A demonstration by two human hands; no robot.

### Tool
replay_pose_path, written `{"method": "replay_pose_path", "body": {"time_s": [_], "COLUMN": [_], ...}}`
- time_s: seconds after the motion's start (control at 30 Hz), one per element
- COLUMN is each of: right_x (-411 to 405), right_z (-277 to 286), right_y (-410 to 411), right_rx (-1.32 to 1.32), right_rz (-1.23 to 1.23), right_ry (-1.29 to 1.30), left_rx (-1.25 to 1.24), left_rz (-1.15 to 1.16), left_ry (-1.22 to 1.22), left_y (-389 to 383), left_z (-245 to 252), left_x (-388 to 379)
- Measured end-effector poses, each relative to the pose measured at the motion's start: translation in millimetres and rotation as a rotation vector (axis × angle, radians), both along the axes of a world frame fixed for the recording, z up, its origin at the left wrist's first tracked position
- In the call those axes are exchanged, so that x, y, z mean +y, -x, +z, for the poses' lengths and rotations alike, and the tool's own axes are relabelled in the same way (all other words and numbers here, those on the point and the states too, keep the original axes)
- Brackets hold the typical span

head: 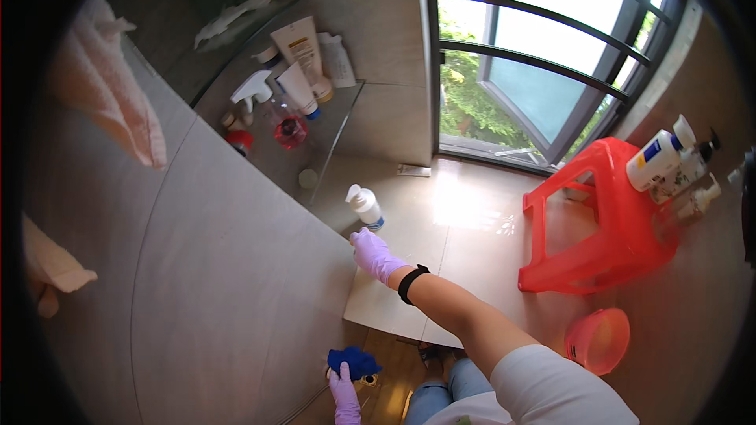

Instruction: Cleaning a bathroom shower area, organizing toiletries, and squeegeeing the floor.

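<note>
My right hand, in a purple glove with a black band at the wrist, reaches over the tiled ledge. Its fingers are curled by the wall corner; whether they hold anything is hidden. Just beyond them a white pump bottle stands on the ledge. Low in the view, my left hand, also purple-gloved, grips a blue cloth beside the tiled wall, above the brown floor.
A glass corner shelf holds a spray bottle and several tubes. Right of the barred window, a red plastic stool carries several bottles. A pink bucket is near it. Pink towels hang at left.
</note>
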State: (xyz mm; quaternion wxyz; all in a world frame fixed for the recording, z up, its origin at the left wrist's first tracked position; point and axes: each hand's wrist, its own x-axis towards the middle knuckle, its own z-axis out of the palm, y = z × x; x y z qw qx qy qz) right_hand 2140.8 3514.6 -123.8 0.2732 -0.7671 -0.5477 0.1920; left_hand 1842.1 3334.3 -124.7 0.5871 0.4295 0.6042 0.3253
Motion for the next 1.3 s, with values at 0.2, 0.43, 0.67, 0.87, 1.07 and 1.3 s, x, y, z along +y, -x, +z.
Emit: {"method": "replay_pose_path", "body": {"time_s": [0.2, 0.43, 0.67, 0.87, 1.07, 1.3], "right_x": [-53, -194, -354, -487, -550, -533], "right_z": [116, 166, 124, 20, -22, 8], "right_y": [-42, -76, -112, -157, -181, -205], "right_rx": [0.172, 0.154, 0.053, -0.004, 0.095, -0.026], "right_rz": [-0.164, -0.213, -0.479, -0.833, -1.100, -1.045], "right_ry": [-0.284, -0.470, -0.218, -0.040, 0.134, 0.327], "left_rx": [0.070, 0.098, 0.002, 0.061, 0.040, -0.001], "left_rz": [-0.091, -0.292, -0.498, -0.578, -0.542, -0.409], "left_ry": [0.033, -0.119, -0.117, -0.104, 0.006, -0.035], "left_y": [-17, -55, -114, -138, -136, -106], "left_z": [5, 4, 10, 1, -7, -4], "left_x": [19, 52, 63, 55, 44, 42]}}
